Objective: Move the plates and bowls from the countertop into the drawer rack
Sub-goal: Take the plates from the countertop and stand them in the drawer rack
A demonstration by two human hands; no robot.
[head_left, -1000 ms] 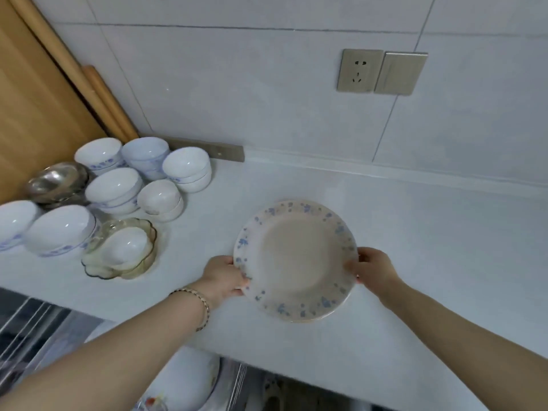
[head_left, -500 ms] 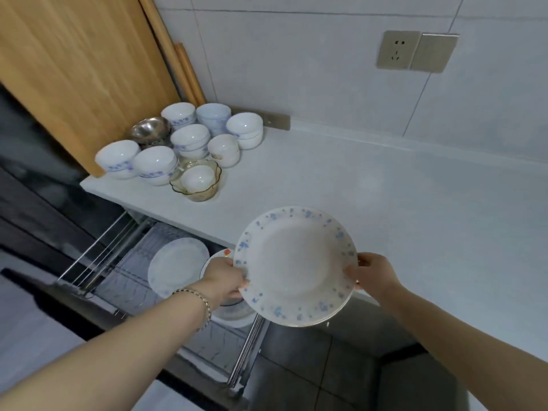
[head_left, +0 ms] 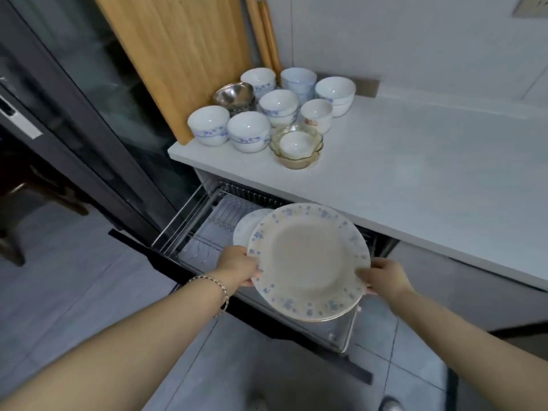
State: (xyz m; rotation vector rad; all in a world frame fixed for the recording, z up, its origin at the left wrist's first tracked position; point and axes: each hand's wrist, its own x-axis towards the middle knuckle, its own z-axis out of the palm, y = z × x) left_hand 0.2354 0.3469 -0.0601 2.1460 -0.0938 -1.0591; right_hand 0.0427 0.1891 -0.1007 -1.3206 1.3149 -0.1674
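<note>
Above the open drawer rack (head_left: 204, 229), just off the countertop (head_left: 415, 173) edge, both arms stretch forward with the blue-flowered plate (head_left: 308, 262) between them, left hand (head_left: 237, 265) curled round its left rim, right hand (head_left: 382, 275) clasping the right rim, a white plate (head_left: 247, 228) racked beneath.

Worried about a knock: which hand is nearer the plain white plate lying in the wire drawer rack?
Left. The left hand grips the blue-flowered plate beside the plain white plate; the right hand grips the opposite rim.

Two plates (head_left: 308, 262) (head_left: 247, 225) — nine bowl stacks (head_left: 208, 123) (head_left: 248, 130) (head_left: 278, 105) (head_left: 258, 80) (head_left: 298, 80) (head_left: 335, 93) (head_left: 315, 114) (head_left: 234, 96) (head_left: 296, 149)
</note>
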